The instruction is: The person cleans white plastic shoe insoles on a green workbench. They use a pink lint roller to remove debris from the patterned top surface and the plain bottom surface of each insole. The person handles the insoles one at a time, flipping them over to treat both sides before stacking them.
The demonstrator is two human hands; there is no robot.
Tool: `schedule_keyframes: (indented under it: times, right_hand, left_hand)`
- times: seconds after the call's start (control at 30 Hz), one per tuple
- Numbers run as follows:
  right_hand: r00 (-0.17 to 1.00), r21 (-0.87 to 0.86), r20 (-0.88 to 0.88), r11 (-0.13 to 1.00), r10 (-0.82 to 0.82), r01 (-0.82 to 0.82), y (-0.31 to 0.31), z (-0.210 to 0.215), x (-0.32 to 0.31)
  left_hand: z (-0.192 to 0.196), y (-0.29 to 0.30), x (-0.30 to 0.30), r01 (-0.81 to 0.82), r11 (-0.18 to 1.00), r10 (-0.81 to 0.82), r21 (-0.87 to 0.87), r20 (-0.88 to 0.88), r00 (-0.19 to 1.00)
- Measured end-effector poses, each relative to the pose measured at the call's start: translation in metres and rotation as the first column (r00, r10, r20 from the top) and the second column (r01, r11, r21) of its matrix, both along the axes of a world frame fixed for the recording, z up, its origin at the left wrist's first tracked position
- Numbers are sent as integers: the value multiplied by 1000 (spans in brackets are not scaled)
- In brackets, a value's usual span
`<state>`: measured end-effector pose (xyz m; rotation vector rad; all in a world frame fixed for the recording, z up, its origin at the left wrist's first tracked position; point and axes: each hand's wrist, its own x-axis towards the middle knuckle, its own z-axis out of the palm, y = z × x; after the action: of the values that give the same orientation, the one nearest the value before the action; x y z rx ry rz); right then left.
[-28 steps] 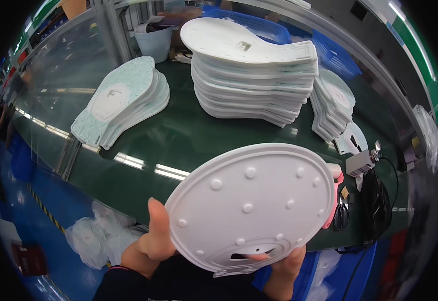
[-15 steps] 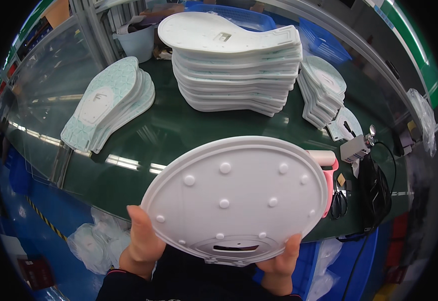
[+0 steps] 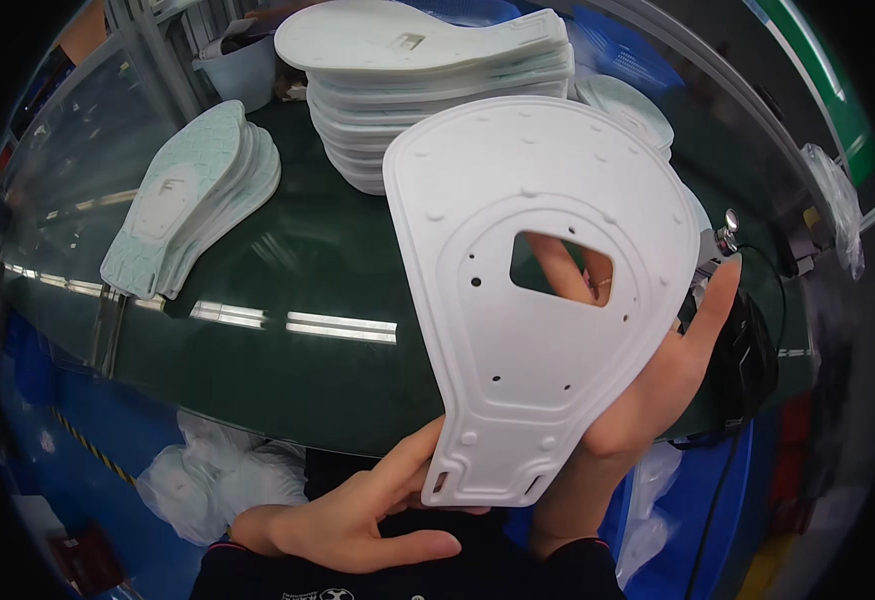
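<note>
A white, paddle-shaped moulded plastic panel (image 3: 527,340) is held up in front of me, its broad end up and its narrow end toward me. It has a four-sided cut-out, small round holes and two slots at the narrow end. My left hand (image 3: 347,520) is at the narrow end, with its fingers partly behind the panel and its thumb stretched out below. My right hand (image 3: 652,395) supports the back from the right. Some of its fingers show through the cut-out, and its thumb points up beside the edge.
On the dark green table (image 3: 327,385) stand a tall stack of similar panels (image 3: 357,120), a smaller pale-green patterned stack (image 3: 182,185) at left and another stack (image 3: 627,105) at right. A light-blue bin (image 3: 242,75), blue basket (image 3: 622,50) and black bag (image 3: 747,350) are around.
The panel has swung from nearly edge-up with its studded face showing to upright, cut-out in view. My right hand has moved behind it, my left to its narrow end.
</note>
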<state>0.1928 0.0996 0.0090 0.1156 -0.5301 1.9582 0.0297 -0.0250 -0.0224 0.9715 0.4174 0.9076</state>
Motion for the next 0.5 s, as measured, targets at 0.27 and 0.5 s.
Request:
schedule_keyframes:
  times: [0.27,0.5]
  right_hand:
    - [996,-89,-90,996,12,-21,4,31,1]
    - [987,-73,-133,992,89,-99,11,32,-2]
  left_hand:
    - [10,-8,8,-29,999,23,31,182,983]
    - [5,-13,13,-296,948,281,114,129,951]
